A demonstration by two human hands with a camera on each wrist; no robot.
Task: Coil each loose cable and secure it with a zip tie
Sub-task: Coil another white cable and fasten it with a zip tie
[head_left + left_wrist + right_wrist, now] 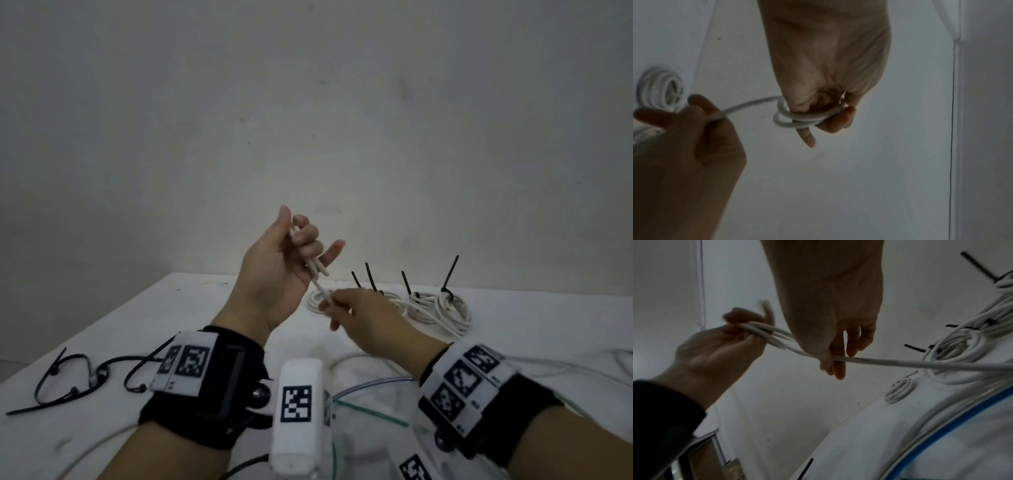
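Now thin white round cable [317,274], small loops gripped in my left hand [274,274], my right hand [356,308] pinching its taut strand.

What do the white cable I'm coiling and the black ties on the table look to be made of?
White cable: looks like a smooth, matt plastic or rubber jacket; it bends into tight loops in the left hand without kinking, while the right hand pinches its run.
Black zip ties: probably nylon, thin and slightly glossy; tails on the tied coils stand up stiffly.
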